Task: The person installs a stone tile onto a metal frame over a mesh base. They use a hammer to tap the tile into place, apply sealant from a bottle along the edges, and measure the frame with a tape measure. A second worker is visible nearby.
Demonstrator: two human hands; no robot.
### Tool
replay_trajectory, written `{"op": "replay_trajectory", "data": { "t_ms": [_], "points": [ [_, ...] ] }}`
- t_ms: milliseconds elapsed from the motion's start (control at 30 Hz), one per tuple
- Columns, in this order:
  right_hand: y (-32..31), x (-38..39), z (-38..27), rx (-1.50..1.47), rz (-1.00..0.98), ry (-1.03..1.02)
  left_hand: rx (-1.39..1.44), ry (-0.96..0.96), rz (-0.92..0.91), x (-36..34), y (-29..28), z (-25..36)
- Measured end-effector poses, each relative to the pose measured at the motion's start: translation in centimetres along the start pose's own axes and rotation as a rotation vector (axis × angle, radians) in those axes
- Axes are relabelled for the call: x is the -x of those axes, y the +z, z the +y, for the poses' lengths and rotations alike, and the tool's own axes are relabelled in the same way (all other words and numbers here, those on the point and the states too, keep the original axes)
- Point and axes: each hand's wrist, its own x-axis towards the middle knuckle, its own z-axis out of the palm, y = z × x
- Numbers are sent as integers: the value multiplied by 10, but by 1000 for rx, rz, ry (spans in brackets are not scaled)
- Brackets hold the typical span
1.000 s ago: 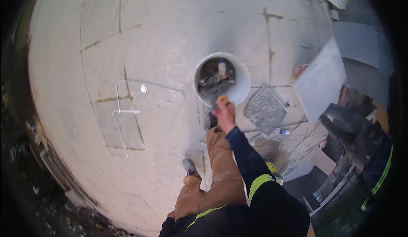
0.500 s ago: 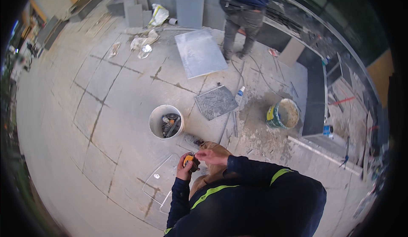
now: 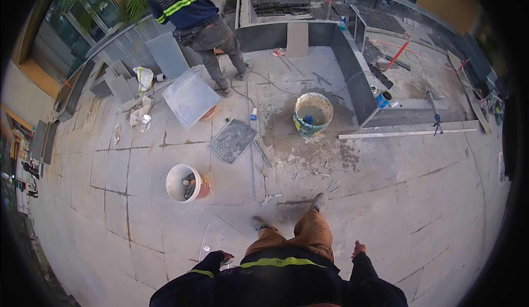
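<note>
My left hand [image 3: 225,256] is low beside my left hip, mostly covered by its dark sleeve. Its fingers are too hidden to show whether the yellow and black tape measure seen earlier is in it. On the other side, my right hand [image 3: 359,248] hangs out from my body with its fingers loosely curled and apart, and no object shows in it. Neither hand touches anything on the floor. Nearest to my left hand is a thin pale wire frame [image 3: 205,235] lying flat. Farther ahead stands a white bucket [image 3: 175,185] with hand tools [image 3: 190,183] inside.
A dark slab [image 3: 232,140] lies ahead, near a bucket of cloudy water [image 3: 313,114] on wet floor. Another person [image 3: 206,37] stands at the back left beside a large grey panel [image 3: 190,99]. A long pale strip [image 3: 408,133] runs along the low dark wall [image 3: 358,87] at right.
My hands were together at the tape measure; now they are apart, one at each side, and the tape measure is out of sight. My view has swung right, and my legs are in a stride.
</note>
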Motion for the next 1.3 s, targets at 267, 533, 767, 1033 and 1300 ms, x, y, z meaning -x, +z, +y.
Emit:
{"op": "replay_trajectory", "data": {
  "t_ms": [267, 533, 767, 1033, 1300],
  "points": [
    [-29, 48, 61, -436, -293, -9, -178, -104, 152, -18, 18, 205],
    [-256, -62, 94, -1435, -587, 316, 30, 150, 155, -44, 76, 590],
    [-546, -187, 68, -1881, 163, -266, -519, 533, 91, 0, 114, 922],
    [-561, -398, 157, -1036, 405, 279, -920, 734, 8, -73, 222, 1229],
    [-554, -407, 80, -1349, -162, 551, -1536, 748, -28, -30, 280, 1438]
  ]
}}
